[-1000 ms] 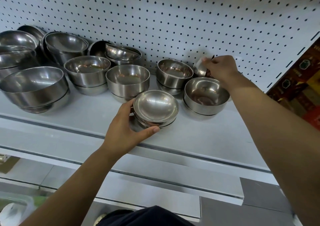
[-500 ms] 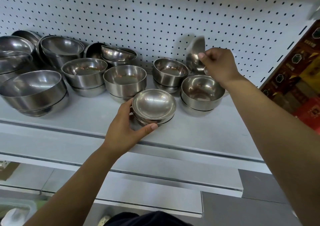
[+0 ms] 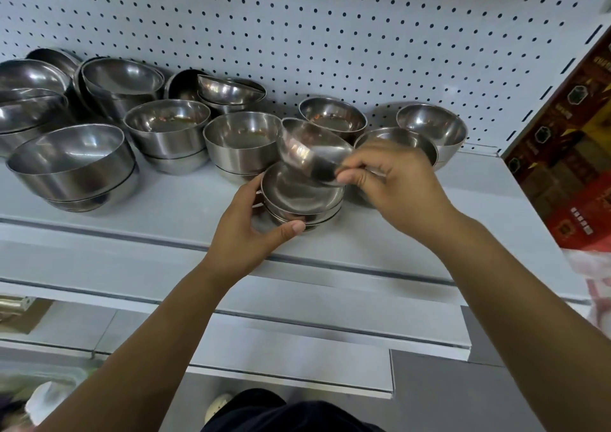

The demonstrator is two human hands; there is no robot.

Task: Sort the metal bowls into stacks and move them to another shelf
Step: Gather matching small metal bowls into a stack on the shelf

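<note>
Right hand (image 3: 396, 183) pinches tilted small bowl (image 3: 310, 152) just above stack (image 3: 302, 202); left hand (image 3: 251, 230) grips stack on shelf (image 3: 165, 207).

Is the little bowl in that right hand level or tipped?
Tipped: the small metal bowl, pinched by the right hand, shows its slanted rim and outer wall.

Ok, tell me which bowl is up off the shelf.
The small bowl pinched in the right hand, tilted just above the short stack the left hand holds. Every other bowl sits on the shelf.
</note>
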